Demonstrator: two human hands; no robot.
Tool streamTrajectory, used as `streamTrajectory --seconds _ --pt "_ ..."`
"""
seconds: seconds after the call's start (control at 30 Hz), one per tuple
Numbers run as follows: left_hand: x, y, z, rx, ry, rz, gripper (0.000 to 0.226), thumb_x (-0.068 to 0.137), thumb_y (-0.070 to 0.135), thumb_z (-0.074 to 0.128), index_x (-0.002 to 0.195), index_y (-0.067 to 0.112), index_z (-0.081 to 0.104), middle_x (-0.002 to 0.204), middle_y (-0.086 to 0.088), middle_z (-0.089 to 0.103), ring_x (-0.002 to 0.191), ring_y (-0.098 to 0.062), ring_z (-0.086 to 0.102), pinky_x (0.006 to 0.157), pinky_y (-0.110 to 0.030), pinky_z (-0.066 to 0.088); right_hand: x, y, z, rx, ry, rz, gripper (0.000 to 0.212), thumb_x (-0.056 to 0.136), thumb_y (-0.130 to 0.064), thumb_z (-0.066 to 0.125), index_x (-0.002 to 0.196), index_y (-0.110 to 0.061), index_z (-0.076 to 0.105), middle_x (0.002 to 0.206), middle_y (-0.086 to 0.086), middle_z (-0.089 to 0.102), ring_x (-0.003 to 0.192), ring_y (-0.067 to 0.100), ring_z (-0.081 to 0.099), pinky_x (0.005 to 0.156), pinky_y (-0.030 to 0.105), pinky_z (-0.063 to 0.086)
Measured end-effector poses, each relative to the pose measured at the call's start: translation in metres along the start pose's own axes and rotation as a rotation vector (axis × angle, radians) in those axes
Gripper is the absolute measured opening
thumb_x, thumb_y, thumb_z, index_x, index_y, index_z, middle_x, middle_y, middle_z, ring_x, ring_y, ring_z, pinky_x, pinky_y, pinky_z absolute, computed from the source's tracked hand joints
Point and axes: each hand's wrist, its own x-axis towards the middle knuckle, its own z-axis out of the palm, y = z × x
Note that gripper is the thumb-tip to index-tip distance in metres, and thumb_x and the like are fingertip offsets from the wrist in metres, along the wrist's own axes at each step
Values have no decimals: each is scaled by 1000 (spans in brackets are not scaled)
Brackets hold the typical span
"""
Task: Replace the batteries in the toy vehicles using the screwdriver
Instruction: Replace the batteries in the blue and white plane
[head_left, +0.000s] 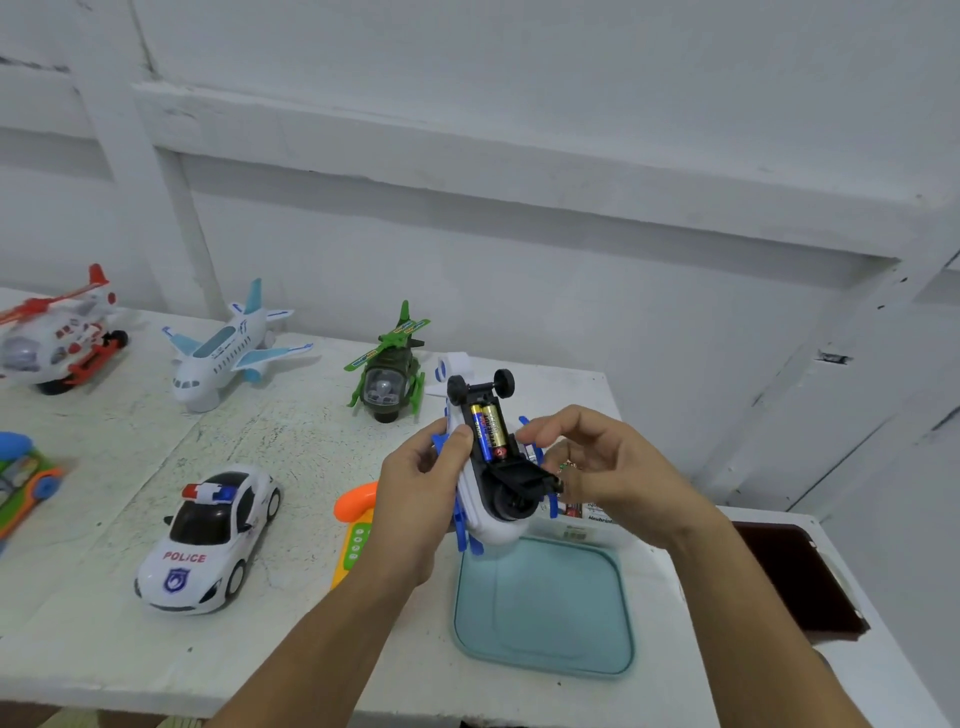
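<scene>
White worktop, teal tray at near right edge. Upturned toy plane held above tray's far edge. Left hand fingers clamped on fuselage; right hand fingertips pinched on black hatch. 2 batteries seated, exposed.

Plain workroom: white-painted board wall, scuffed white table of toys

The toy plane is moulded in glossy white plastic, its underside and battery cover in matt black plastic. The batteries are wrapped in shiny sleeves of gold, blue and black. The tabletop is coated in white paint, rough and scuffed. The teal tray is formed of smooth, satin plastic, and the police car is finished in high gloss.
</scene>
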Motion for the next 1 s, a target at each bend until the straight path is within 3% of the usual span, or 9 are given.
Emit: streamTrajectory --seconds 0.1,0.23,0.33,0.43,0.53,0.63,0.87,1.0 --pt "5 1 1 -13 33 -13 12 97 27 60 107 29 66 79 10 76 68 -7 72 55 -29 57 0 5 4 -66 -15 -72 32 61 -5 76 79 -29 67 104 -1 70 91 20 52 68 28 50" --pt "7 2 9 -9 30 -17 23 96 29 61 118 22 67 84 4 77 70 -12 73 52 -30 56 11 4 4 -137 111 -183 24 72 -21 73 87 -33 59 88 1 61 82 19 51 71 41 42" --pt "8 3 15 -9 13 -21 28 96 29 61 122 20 66 90 -1 77 74 -15 74 51 -30 57 21 1 1 -246 159 -220 27 83 -22 66 98 -41 55 78 -1 52 72 20 47 68 36 41" --pt "12 4 20 5 14 -25 31 96 31 61 125 20 64 96 -4 76 77 -18 75 56 -33 59 29 -5 -5 -399 162 -240 28 90 -20 64 101 -44 56 71 -14 50 67 9 47 64 23 42" --pt "16 4 25 4 22 -15 33 96 32 61 126 20 64 102 -5 75 85 -19 74 69 -38 61 35 -10 -12 -560 166 -242 25 92 -19 64 101 -42 56 78 -18 55 67 4 49 62 14 40" --pt "18 4 30 -6 24 -5 21 97 30 60 115 23 68 92 -1 77 79 -15 74 62 -33 60 43 -13 -20 -704 184 -274 21 87 -27 65 98 -42 57 94 -13 55 82 7 53 67 12 38" --pt "17 6 43 15 -24 40 12 98 26 57 97 31 68 81 10 77 72 -6 73 57 -23 53 59 -17 -37 -670 123 -188 23 85 -19 71 96 -37 63 110 -8 41 102 -1 47 79 17 41" --pt "17 6 49 35 -41 43 17 99 26 56 107 26 71 86 4 78 78 -13 74 61 -28 55 61 -16 -43 -618 107 -171 23 85 -17 70 93 -36 62 116 -8 42 108 4 50 81 17 46"
